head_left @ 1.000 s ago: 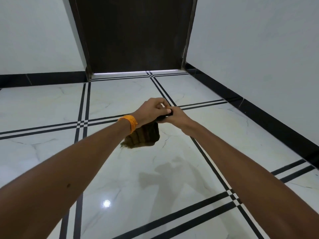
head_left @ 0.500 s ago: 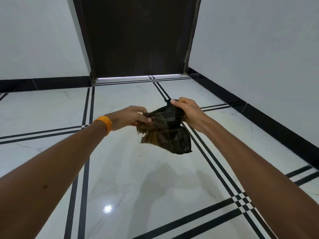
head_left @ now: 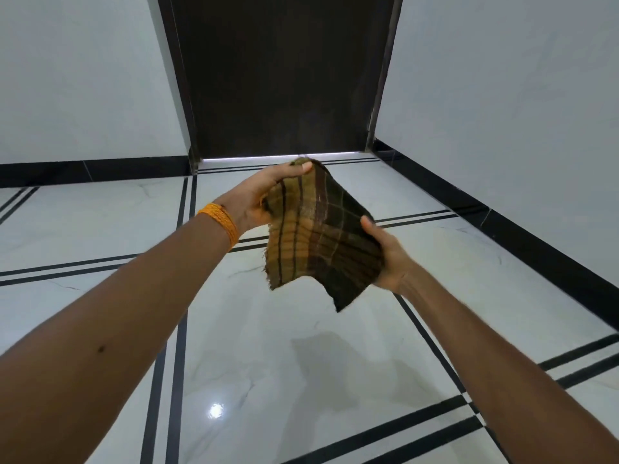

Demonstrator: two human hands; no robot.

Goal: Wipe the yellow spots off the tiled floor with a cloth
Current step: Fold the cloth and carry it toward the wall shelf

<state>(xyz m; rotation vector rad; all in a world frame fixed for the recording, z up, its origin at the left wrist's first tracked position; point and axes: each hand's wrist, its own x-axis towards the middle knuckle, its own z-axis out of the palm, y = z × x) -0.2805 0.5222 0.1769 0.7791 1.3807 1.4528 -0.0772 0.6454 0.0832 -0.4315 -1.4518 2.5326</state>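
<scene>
**Cloth opened out, floor not yet touched**

Bottom of frame: both my forearms reach up from the lower corners, over glossy white tiled floor [head_left: 268, 380] with black inlay lines. No yellow spots visible on any tile in view; I cannot tell where they lie. Wiping not begun, by my reading: whole job still ahead.

Centre of frame: brown-and-ochre checked cloth [head_left: 318, 236] held in the air, well above the tiles, spread between both hands. My right hand [head_left: 385, 256] cups the lower right edge, thumb pressed on top, fingers hidden beneath. My left hand [head_left: 258, 199], orange wristband [head_left: 222, 222] behind it, pinches the upper corner, thumb tip clamped on the fabric, other fingers curled behind.

Top of frame: dark door [head_left: 281, 75], closed, between pale walls with black skirting.
</scene>
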